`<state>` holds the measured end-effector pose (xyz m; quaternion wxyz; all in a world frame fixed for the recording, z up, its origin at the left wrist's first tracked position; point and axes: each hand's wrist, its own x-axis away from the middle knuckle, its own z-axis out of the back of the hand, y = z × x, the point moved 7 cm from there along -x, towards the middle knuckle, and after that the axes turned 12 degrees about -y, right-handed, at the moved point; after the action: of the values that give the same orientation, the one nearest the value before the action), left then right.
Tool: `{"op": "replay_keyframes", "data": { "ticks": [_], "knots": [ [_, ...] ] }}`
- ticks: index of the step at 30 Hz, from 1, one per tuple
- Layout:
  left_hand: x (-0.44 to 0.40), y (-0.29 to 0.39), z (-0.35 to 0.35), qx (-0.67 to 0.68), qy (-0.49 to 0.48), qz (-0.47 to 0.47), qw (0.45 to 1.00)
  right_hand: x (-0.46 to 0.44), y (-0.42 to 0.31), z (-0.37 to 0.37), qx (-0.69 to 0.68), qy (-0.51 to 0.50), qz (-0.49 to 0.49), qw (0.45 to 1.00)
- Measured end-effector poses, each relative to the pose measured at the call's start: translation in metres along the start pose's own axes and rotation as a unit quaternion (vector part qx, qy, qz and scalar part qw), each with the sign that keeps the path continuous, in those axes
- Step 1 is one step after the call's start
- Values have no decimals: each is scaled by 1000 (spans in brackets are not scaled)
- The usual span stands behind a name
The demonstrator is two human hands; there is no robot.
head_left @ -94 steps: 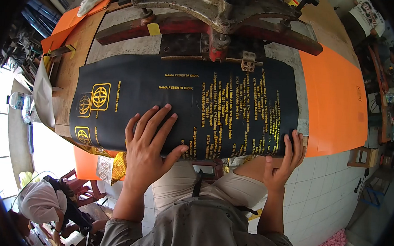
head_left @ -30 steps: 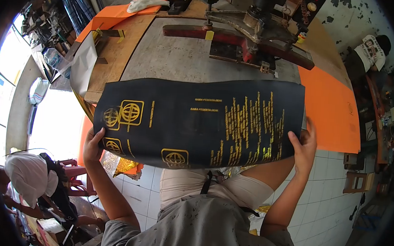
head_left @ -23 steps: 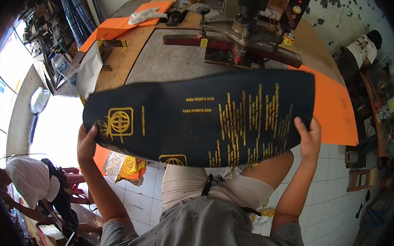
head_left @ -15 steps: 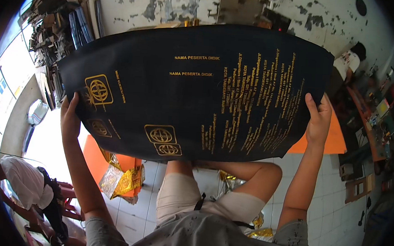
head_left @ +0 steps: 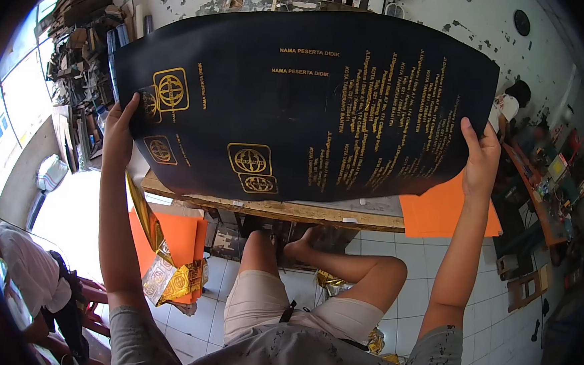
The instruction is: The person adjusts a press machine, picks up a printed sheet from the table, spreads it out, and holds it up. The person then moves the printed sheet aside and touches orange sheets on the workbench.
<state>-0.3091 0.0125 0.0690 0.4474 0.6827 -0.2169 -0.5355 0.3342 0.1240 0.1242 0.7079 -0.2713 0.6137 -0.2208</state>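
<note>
- Sheet (head_left: 243,112), black and gold-printed, is held up in front of the body, its broad face turned toward the wearer and spanning the gap between the two hands.
- Its long axis is laid from left to right, the two short edges being met by one hand each; the face is bowed slightly.
- By the left hand (head_left: 119,135) the left edge is gripped, with the thumb laid over the front, just beside the gold emblems (head_left: 170,89).
- By the right hand (head_left: 482,161) the opposite edge is pinched in the same way, near the gold lettering (head_left: 392,122); most fingers of both hands are hidden.
- Hands are thus kept well apart, at nearly equal height, and neither is clearly nearer to the sheet's middle.
- Beneath the lower long edge, the wooden bench (head_left: 290,212) is partly covered from view; whether it is touched by the sheet cannot be told.
- Orange sheets (head_left: 430,214) are seen below the right end.
</note>
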Motion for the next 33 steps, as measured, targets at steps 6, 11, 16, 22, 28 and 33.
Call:
{"op": "replay_keyframes", "data": {
  "ticks": [6,11,16,22,28,33],
  "knots": [
    [-3,-7,-9,-2,2,19,1000,4,-13,8,24,9,10,1000],
    [-4,-13,-14,19,-4,-5,1000,7,-20,11,37,8,17,999],
    [-2,-15,-16,27,4,-5,1000,9,-22,10,35,5,20,999],
    [-4,-23,-15,34,2,-3,999,10,-19,14,41,-2,18,999],
    [-5,-28,-15,37,8,-1,999,10,-20,12,54,-4,17,998],
    [-6,-33,-16,39,-4,0,999,10,-22,9,50,-9,19,999]
  ]
}}
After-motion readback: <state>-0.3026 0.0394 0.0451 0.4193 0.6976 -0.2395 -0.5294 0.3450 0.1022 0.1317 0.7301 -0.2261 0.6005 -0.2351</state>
